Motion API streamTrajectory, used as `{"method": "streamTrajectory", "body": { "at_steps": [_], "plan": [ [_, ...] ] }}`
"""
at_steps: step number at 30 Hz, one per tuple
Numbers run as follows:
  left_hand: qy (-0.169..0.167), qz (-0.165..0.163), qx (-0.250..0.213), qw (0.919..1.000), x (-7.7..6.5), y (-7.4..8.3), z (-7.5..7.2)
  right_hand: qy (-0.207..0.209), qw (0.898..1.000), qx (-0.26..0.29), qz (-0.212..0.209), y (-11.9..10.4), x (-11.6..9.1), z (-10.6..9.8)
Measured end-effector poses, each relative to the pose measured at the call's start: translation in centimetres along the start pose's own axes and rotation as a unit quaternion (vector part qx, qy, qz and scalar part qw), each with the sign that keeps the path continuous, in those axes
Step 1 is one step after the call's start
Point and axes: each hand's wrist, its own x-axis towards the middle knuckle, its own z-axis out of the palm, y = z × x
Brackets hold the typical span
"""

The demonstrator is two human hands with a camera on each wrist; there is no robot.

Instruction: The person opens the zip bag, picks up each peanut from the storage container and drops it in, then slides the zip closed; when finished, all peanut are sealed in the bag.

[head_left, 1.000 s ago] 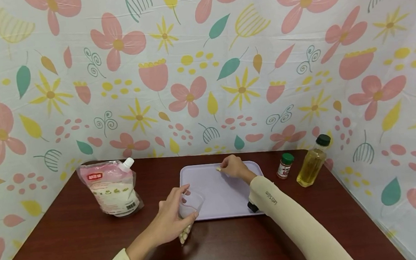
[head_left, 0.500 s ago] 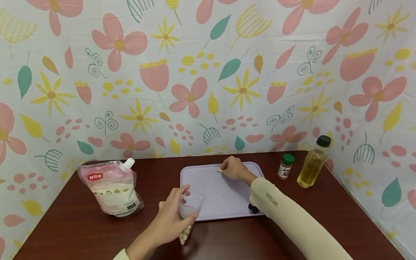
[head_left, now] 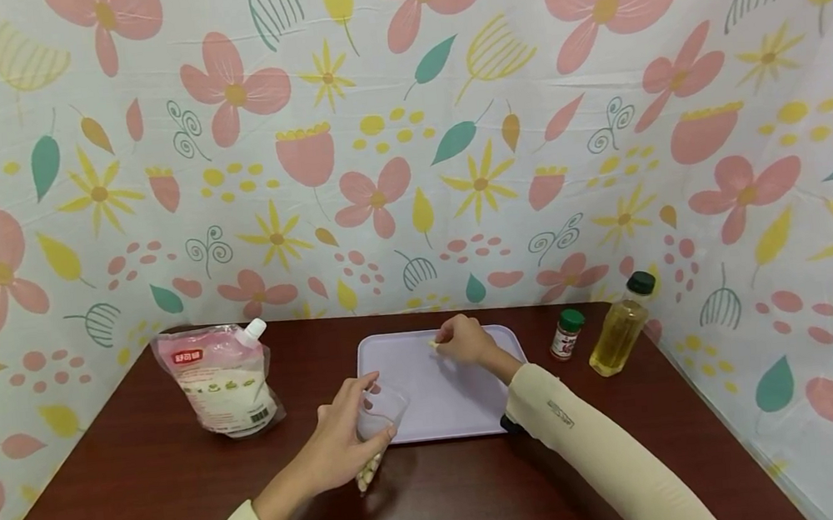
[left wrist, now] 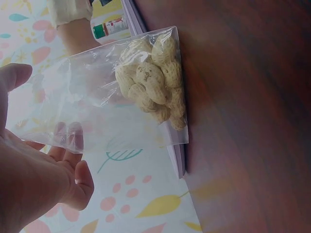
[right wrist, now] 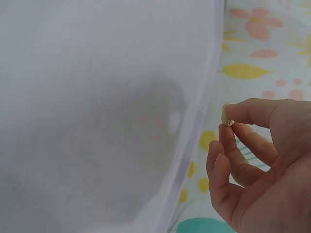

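My left hand (head_left: 336, 442) holds a clear plastic bag (left wrist: 99, 92) near its mouth, at the tray's front left corner. Several unshelled peanuts (left wrist: 150, 82) are bunched at the bag's bottom end, close above the table. Over the far part of a pale lilac tray (head_left: 430, 405), my right hand (head_left: 467, 342) pinches a single peanut (right wrist: 227, 115) between thumb and fingertips. The right wrist view shows that peanut above the tray's level, partly covered by the thumb. Two fingers of the left hand show through the clear plastic in the left wrist view.
A pink and white spouted pouch (head_left: 221, 388) stands at the left of the dark wooden table (head_left: 145, 495). To the tray's right are a green-lidded jar (head_left: 565, 336) and a bottle of yellow oil (head_left: 617, 333). A flowered curtain (head_left: 374, 130) hangs behind and along the sides.
The right hand, with the peanut pinched, has shifted slightly left and toward me above the tray. My left hand stays in place with the bag. The head view has turned very slightly.
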Motion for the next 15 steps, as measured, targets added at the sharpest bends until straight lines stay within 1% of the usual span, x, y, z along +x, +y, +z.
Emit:
{"method": "streamTrajectory", "body": {
  "at_steps": [6,11,15],
  "plan": [
    [0.000,0.000,-0.002,1.0000,0.0,0.1,-0.1,0.003,1.000,0.016,-0.021,-1.9,-1.6,-0.6],
    [-0.001,-0.003,0.001,1.0000,0.0,0.2,-0.1,0.019,0.999,0.026,-0.041,-3.6,-3.2,-1.2],
    [0.002,-0.002,0.001,1.0000,0.0,0.3,-0.1,0.022,0.997,0.043,-0.053,-4.7,-4.4,-1.7]
  ]
}}
